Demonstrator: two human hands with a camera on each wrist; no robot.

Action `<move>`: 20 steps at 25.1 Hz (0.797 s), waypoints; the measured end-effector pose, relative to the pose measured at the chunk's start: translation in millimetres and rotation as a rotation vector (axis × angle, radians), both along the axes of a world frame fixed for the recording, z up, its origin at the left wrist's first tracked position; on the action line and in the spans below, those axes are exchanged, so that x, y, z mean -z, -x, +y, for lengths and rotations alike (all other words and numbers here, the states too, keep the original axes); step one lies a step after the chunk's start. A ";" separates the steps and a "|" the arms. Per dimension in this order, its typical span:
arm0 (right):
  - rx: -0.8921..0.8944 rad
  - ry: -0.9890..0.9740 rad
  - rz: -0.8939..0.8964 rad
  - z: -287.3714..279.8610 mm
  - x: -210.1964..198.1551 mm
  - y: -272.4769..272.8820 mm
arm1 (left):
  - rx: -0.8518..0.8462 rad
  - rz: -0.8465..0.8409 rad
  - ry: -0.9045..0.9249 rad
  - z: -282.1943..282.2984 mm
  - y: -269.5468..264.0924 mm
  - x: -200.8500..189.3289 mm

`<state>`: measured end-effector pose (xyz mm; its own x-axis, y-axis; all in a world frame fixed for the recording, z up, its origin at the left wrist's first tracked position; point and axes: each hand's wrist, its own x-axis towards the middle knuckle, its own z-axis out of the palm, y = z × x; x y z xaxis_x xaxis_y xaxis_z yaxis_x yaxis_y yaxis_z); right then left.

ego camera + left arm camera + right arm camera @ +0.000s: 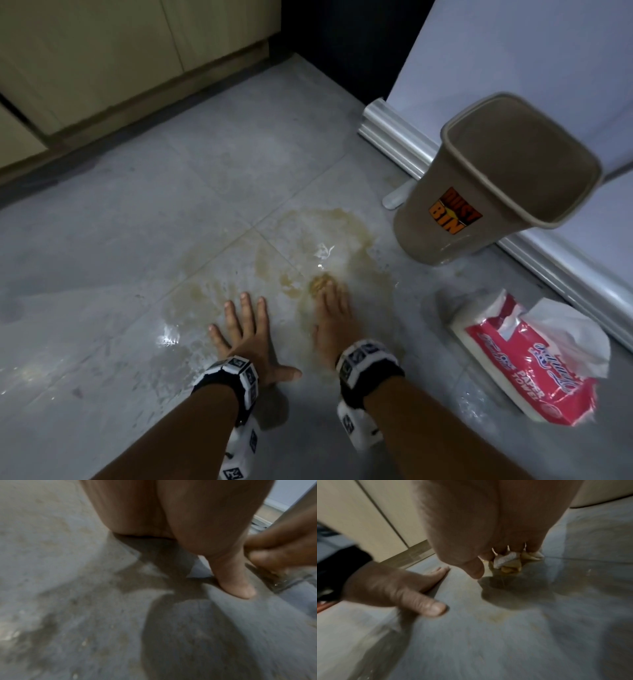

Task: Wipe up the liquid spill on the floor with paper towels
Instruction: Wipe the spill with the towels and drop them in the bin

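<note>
A yellowish-brown spill [318, 240] spreads over the grey floor tiles [137, 222] in the head view. A small, soaked, yellow-stained paper towel wad [320, 283] lies at its near edge. My right hand [334, 315] presses the wad down with its extended fingers. In the right wrist view the wad [506, 562] sticks out under the fingertips, and the thumb [476, 569] hangs apart from it. My left hand [246, 329] lies flat on the wet floor left of the right hand, fingers spread, holding nothing. It also shows in the right wrist view as the left hand [390, 588].
A tan dustbin [496, 178] stands just right of the spill. An opened red-and-white paper towel pack [534, 359] lies on the floor at the right. A white panel with silver trim [394, 137] runs behind them. Beige cabinets [102, 68] line the far left.
</note>
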<state>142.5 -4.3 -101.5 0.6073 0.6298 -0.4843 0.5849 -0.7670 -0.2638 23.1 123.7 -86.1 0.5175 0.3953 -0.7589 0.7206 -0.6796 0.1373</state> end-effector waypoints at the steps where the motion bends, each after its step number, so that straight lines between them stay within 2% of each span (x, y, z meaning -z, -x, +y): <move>1: -0.087 -0.022 0.011 -16.7 -6.1 9.7 | 0.001 0.004 -0.002 -0.2 -1.5 -0.8; 3: -0.092 0.059 -0.020 -57.9 -13.8 4.0 | 0.010 0.005 0.017 -0.1 -1.7 -0.8; 4: -0.022 0.121 -0.057 -65.7 -14.3 -10.9 | 0.012 -0.002 0.019 0.6 -0.9 -0.9; 6: 0.117 0.198 -0.093 -54.5 -7.2 -38.1 | 0.012 -0.006 0.020 1.1 -0.8 -0.5; 8: 0.202 0.102 -0.070 -14.7 -7.6 -37.7 | 0.004 -0.003 0.017 0.6 -0.7 1.9; 10: 0.061 0.004 0.004 8.3 -0.7 -9.9 | 0.001 0.000 0.002 1.5 -0.4 1.1; 12: -0.133 0.014 0.003 -17.9 7.9 15.7 | -0.003 0.010 0.004 0.9 -3.1 -1.2; 13: -0.165 0.025 -0.014 -39.4 8.6 17.6 | -0.002 0.007 0.004 0.6 -3.1 -0.8; 16: -0.018 0.071 -0.139 -62.8 9.0 -23.3 | 0.005 -0.017 0.015 1.3 -0.9 -0.3; 18: 0.147 0.128 -0.085 -32.7 3.2 -46.8 | 0.003 -0.016 0.026 0.9 -0.8 -0.4; 19: 0.188 0.090 -0.052 -7.3 -2.8 -45.8 | 0.002 -0.015 0.024 1.0 0.3 0.6; 20: 0.147 0.025 -0.113 10.5 -3.0 -37.3 | 0.002 -0.015 0.021 0.6 1.2 1.7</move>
<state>179.9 6.2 -98.4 0.7433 0.5187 -0.4224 0.4906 -0.8520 -0.1827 22.0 124.3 -87.7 0.5295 0.3785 -0.7592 0.7169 -0.6781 0.1620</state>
